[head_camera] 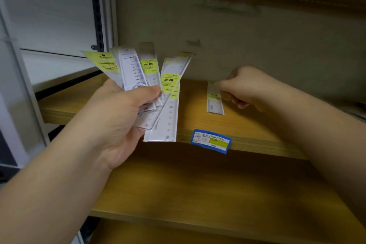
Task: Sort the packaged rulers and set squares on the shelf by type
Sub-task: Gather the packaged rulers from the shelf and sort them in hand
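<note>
Wooden shelf [247, 125], mid frame: right hand [245, 87] fingers pinch one packaged ruler [214, 99] lying there; left hand [118, 113] grips fanned rulers [150, 77], centre-left. Square it w/ shelf edge, start 1 pile per type

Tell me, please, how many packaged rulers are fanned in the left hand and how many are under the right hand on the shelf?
Fanned in the left hand: about 5 packaged rulers; overlaps make this uncertain
Ruler on the shelf, touched by the right hand: 1 short packaged ruler
Total: about 6
</note>
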`<state>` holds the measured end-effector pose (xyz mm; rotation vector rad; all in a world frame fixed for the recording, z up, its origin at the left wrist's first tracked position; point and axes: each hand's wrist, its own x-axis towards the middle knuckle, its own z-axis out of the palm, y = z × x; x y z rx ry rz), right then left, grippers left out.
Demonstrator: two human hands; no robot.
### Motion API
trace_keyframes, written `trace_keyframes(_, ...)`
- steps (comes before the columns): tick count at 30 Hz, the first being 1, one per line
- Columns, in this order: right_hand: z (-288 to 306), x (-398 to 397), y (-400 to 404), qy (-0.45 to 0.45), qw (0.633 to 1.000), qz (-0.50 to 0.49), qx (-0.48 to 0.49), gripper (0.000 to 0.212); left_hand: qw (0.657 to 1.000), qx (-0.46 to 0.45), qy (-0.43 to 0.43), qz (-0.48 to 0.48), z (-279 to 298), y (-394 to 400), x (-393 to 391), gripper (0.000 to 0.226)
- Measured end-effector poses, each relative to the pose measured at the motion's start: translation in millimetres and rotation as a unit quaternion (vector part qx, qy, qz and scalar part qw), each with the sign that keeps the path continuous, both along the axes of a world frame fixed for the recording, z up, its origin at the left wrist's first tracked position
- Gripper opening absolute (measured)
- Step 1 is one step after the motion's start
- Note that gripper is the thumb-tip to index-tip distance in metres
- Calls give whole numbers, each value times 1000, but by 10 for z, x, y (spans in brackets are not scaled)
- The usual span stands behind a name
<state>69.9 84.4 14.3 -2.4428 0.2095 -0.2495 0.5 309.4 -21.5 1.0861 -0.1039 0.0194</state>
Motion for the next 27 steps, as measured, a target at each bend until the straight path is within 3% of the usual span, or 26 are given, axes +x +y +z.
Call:
trace_keyframes(3,15,-336,213,-28,973,76,218,34,1000,-1,-5,-12,-17,-54,-28,33)
trace_keyframes(6,-105,-600,430,-8,943,146,298,31,999,-3,-16,-35,-51,-155,-66,33)
trace_keyframes(15,-300,-769,431,-23,924,127,361,25,997,14,-43,-62,-174,-359,-167,34)
trace_keyframes(27,-155,-700,210,-17,939,126,318,18,999,-22,14,-39,-148,-378,-191,39)
